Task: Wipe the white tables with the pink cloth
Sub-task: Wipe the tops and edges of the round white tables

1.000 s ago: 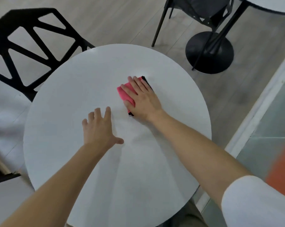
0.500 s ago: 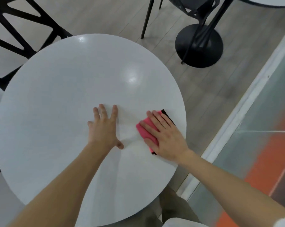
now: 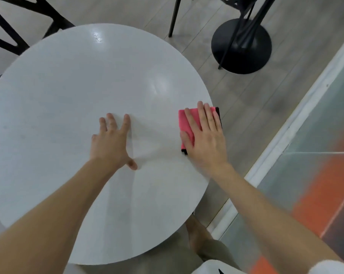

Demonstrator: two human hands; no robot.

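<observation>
A: What risk is seen from here?

B: The biggest one is judged to be the edge. The pink cloth (image 3: pixel 187 123) is pressed flat at the right rim of the white bench (image 3: pixel 68 95), and its dark-trimmed far corner is already seen past the rim, over the floor (image 3: pixel 236 107). If the stroke is carried further to the right, the cloth can be pushed off and dropped.

A: And the hands?

B: The right hand (image 3: pixel 205 137) is laid flat on the cloth with the fingers stretched; nothing is gripped, the cloth is only held down by pressure. The left hand (image 3: pixel 112 143) is spread wide and placed palm-down on the bare top, near the middle, well apart from the cloth. Body weight seems to be leaned on it, so a round top on one leg may be tipped or rocked. This is only a judgement; the leg is hidden.

A: How is the surface described?

B: The top is round, white and a little glossy; bright reflections are seen near the far side and the centre. No crumbs or stains can be made out.

A: And the room?

B: A pale wood-pattern floor is seen. A black chair (image 3: pixel 13 22) is set at the far left, and the black round base (image 3: pixel 241 45) of another table at the far right. Along the right side a white strip (image 3: pixel 297 123) is seen, and beyond it a smooth surface with grey and orange areas.
</observation>
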